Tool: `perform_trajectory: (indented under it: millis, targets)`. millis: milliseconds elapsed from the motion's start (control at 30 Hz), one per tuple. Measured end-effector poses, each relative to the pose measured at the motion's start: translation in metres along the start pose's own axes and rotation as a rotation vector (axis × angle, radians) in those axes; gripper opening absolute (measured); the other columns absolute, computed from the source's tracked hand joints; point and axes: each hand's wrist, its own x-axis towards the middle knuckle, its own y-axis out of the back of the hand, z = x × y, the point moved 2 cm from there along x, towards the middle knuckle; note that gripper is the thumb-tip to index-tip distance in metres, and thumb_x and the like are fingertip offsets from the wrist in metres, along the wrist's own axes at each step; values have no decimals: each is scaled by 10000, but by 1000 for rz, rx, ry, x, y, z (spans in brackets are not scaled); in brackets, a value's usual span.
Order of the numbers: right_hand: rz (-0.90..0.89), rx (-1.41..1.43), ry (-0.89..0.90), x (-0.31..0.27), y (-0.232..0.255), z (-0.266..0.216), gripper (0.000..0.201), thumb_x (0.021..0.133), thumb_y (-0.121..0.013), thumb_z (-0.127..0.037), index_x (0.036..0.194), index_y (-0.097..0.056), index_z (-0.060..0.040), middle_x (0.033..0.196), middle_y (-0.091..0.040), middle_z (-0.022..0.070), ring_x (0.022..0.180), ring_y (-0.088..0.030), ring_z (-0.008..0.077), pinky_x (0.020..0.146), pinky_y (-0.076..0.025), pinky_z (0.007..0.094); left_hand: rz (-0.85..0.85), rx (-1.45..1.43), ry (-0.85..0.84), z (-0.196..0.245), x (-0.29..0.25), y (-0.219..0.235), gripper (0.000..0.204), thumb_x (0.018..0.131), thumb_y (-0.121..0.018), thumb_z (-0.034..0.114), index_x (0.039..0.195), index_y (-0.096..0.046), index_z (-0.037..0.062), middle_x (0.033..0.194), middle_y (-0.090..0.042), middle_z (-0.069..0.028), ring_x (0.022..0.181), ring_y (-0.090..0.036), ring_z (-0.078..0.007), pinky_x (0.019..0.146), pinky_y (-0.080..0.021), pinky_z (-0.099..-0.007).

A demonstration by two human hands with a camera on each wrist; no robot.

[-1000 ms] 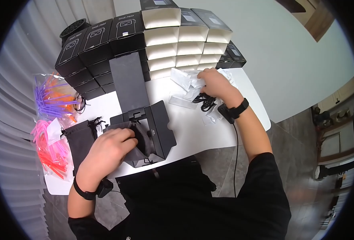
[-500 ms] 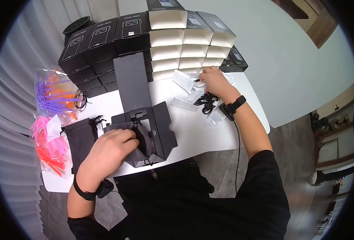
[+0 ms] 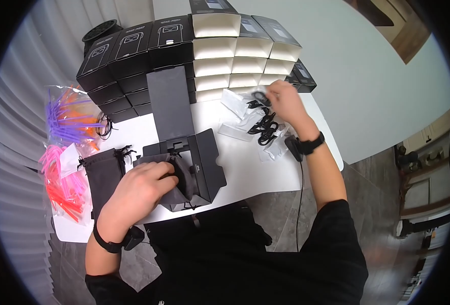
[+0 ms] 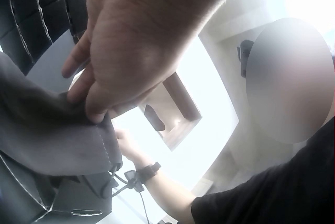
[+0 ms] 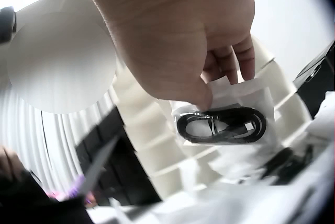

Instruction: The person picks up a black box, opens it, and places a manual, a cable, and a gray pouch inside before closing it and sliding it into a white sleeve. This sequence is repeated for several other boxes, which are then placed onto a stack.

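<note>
My left hand (image 3: 141,188) pinches the rim of a dark grey fabric drawstring pouch (image 4: 57,145), holding its mouth apart. The pouch sits in an opened black box (image 3: 207,162) at the table's front edge, its long lid flap (image 3: 169,104) folded back. Over the right side of the table, my right hand (image 3: 288,104) holds a small clear plastic bag (image 5: 246,97) between thumb and fingers. Inside that bag lies a coiled black cable (image 5: 222,111). Below the hand are more coiled black cables (image 3: 265,131) and white and clear packets (image 3: 234,103).
Stacked black boxes (image 3: 128,46) and boxes with white open ends (image 3: 215,48) line the table's back. At left lie another drawstring pouch (image 3: 103,178), bags of purple and orange sticks (image 3: 67,124) and pink and red sticks (image 3: 65,188). A wire runs from my right wrist.
My right hand, earlier reaching down into the packets, has lifted a bagged coiled cable from the pile and shifted slightly right. The left hand has stayed at the pouch rim.
</note>
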Motion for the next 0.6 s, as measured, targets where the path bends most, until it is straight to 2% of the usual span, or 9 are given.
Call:
perform_trajectory:
  millis: [100, 167, 300, 333, 367, 433, 567, 600]
  targets:
    - [-61, 683, -671, 8, 43, -55, 106, 900, -674, -60, 977, -698, 8, 763, -677, 44, 650, -650, 161, 617, -522, 296, 8, -31, 58, -2, -2, -2, 223, 707, -686, -27, 921, -661, 27, 1037, -636, -106, 912, -657, -313, 757, -552, -406]
    - [5, 1159, -760, 2, 59, -105, 96, 927, -681, -71, 946, -690, 22, 759, -649, -7, 660, -610, 43, 609, -489, 209, 19, -40, 90, -1, -2, 1, 229, 705, -687, -34, 925, -663, 22, 1038, -633, -110, 913, -658, -317, 759, -556, -404]
    - [15, 1310, -758, -22, 52, -192, 64, 901, -706, -12, 944, -672, 22, 764, -676, 10, 662, -610, 39, 589, -474, 194, 40, 16, 36, 0, 1, 11, 235, 709, -688, -47, 935, -667, 15, 1041, -630, -121, 911, -660, -320, 764, -560, -395]
    - [4, 1339, -775, -29, 42, -208, 59, 898, -707, -1, 932, -665, 22, 762, -677, 10, 658, -603, 31, 580, -462, 191, 11, 83, 9, -1, 0, 13, 206, 769, -615, 36, 966, -672, 27, 1055, -616, -86, 948, -654, -266, 790, -554, -362]
    - [-7, 1370, -793, -36, 30, -219, 58, 895, -709, 10, 920, -658, 22, 760, -678, 9, 655, -595, 23, 572, -450, 188, 19, 73, 11, -1, -1, 14, 206, 767, -616, 36, 965, -672, 27, 1057, -617, -86, 951, -654, -265, 792, -554, -362]
    - [-27, 1201, -739, -42, 14, -234, 72, 891, -715, 7, 894, -644, 17, 736, -668, 3, 647, -579, 12, 557, -431, 190, 35, 56, 16, 1, -1, 16, 206, 764, -616, 35, 962, -672, 26, 1059, -619, -87, 955, -654, -264, 796, -553, -361]
    - [-47, 1150, -699, -49, -2, -249, 74, 902, -679, 54, 866, -624, 18, 729, -664, 10, 674, -609, 15, 585, -461, 177, 50, 45, 24, 2, -5, 17, 214, 763, -618, 32, 970, -672, 24, 1069, -624, -89, 968, -655, -264, 811, -555, -355]
    - [-52, 1043, -633, -51, -2, -251, 75, 894, -685, 54, 860, -628, 19, 743, -665, 11, 666, -607, 16, 586, -469, 182, 51, 49, 14, 2, -6, 18, 218, 762, -619, 31, 974, -670, 22, 1073, -625, -90, 972, -655, -266, 814, -556, -355]
